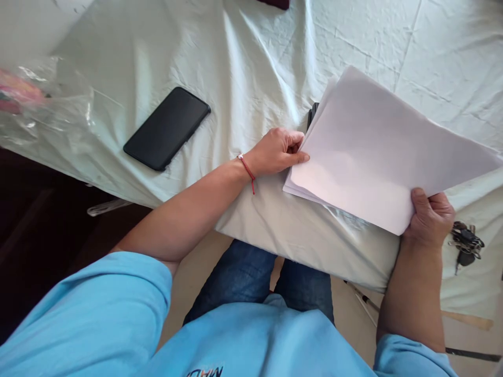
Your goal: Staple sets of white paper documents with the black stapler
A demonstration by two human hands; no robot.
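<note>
A small stack of white paper sheets [369, 146] is held at an angle above the cloth-covered table, its edges slightly fanned at the left. My left hand [281, 152] pinches the left edge of the stack, thumb on top; a red string bracelet circles that wrist. With the thumb on top, my right hand [430, 215] grips the lower right edge. Part of a dark object [312, 114] shows from behind the sheets at the left; the rest of it is hidden, so its kind is unclear.
A black smartphone [168, 128] lies on the pale tablecloth [243, 68] to the left. Beyond it is a clear plastic bag [58, 99] with something pink. A bunch of keys [467, 245] rests by my right wrist. The table's front edge runs just before my legs.
</note>
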